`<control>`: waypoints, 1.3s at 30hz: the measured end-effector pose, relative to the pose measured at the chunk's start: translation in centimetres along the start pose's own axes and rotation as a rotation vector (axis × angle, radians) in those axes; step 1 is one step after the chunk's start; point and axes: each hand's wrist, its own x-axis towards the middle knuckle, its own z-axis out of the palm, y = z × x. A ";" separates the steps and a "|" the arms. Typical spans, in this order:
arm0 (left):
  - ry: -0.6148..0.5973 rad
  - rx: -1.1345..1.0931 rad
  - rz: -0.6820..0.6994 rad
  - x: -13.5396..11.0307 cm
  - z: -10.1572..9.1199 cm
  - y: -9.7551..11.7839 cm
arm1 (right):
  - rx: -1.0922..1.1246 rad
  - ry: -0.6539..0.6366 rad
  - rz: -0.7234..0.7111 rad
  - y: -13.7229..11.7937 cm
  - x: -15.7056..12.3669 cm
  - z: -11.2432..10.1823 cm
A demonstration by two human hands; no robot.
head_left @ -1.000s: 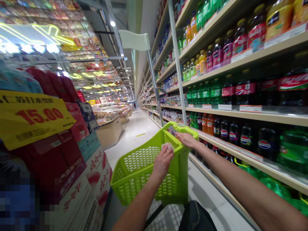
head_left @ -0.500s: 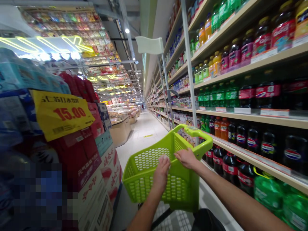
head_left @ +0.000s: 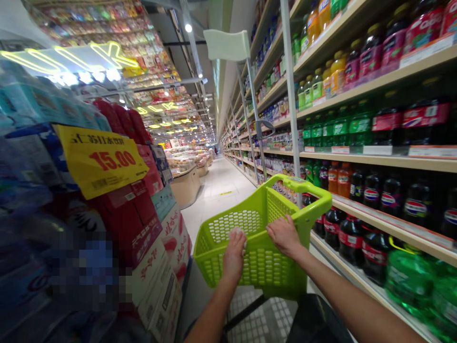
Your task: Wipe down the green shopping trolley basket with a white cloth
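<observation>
A bright green shopping cart (head_left: 285,278) with a perforated plastic basket stands at an angle before me, its handle towards the shelves on the right. My right hand (head_left: 286,237) is closed over the near rim of the basket, close to the handle end. Farther left on the same rim is my left hand (head_left: 233,255), fingers curled. Something white and crumpled, like a tissue (head_left: 237,232), shows at its fingertips; its exact kind is unclear. The visible part of the basket's inside shows no goods.
Shelves (head_left: 385,161) with several rows of bottled drinks line the right side. Stacked drink cartons (head_left: 146,228) with a yellow price sign (head_left: 107,159) crowd the left. A pale aisle floor (head_left: 223,183) runs ahead past display bins (head_left: 185,186). A metal ladder-like frame (head_left: 252,95) rises by the shelves.
My left hand has shifted left along the rim, away from my right hand, which stays on it. The cart appears farther right in view, and the shelves have shifted with the camera.
</observation>
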 end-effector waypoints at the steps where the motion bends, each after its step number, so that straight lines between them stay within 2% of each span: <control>1: -0.006 -0.006 0.079 0.6 0.9 1.5 | -0.007 0.008 -0.007 -0.1 -0.1 0.0; 3: -0.010 0.003 0.194 1.2 2.2 3.6 | -0.017 0.015 -0.030 0.1 -0.3 0.0; 5: -0.015 0.029 0.260 0.8 2.0 3.3 | -0.023 0.017 -0.042 0.3 -0.5 -0.1; 8: 0.004 0.086 0.239 -1.6 -0.5 -1.2 | -0.025 0.015 -0.040 0.6 -0.5 -0.2; 11: 0.092 0.156 0.060 -3.8 -3.5 -6.2 | -0.022 0.017 -0.019 0.5 -0.5 -0.1; 13: 0.131 0.168 -0.034 -4.2 -4.0 -7.2 | -0.017 0.018 0.008 0.2 -0.4 0.0; 15: 0.117 0.133 -0.037 -3.7 -2.8 -5.8 | -0.012 0.017 0.027 -0.1 -0.4 0.1; 19: 0.023 0.022 0.098 -1.3 1.2 -0.1 | -0.012 0.009 0.007 -0.1 -0.5 -0.1; 21: 0.004 -0.004 0.130 -0.8 2.0 1.2 | -0.014 0.002 -0.004 0.0 -0.6 -0.3; 23: -0.007 -0.016 0.125 -1.2 1.3 0.4 | -0.012 -0.009 -0.005 0.2 -0.7 -0.5; 25: -0.009 -0.006 0.062 -2.3 -0.6 -1.9 | 0.000 -0.015 -0.010 0.3 -0.7 -0.6; 28: 0.052 0.064 -0.155 -3.6 -3.3 -5.6 | 0.022 -0.005 -0.003 0.1 -0.6 -0.4; 30: 0.096 0.085 -0.244 -3.5 -3.6 -6.2 | 0.022 0.002 0.029 -0.2 -0.4 -0.1; 31: 0.101 0.075 -0.236 -3.2 -3.1 -5.7 | 0.018 0.004 0.047 -0.5 -0.4 -0.1; 36: 0.034 -0.012 0.117 -0.2 1.7 0.4 | 0.019 0.013 0.049 -1.1 -0.6 -0.1; 39: 0.023 0.005 0.224 0.3 2.5 1.8 | 0.029 0.004 0.015 -1.0 -0.8 -0.3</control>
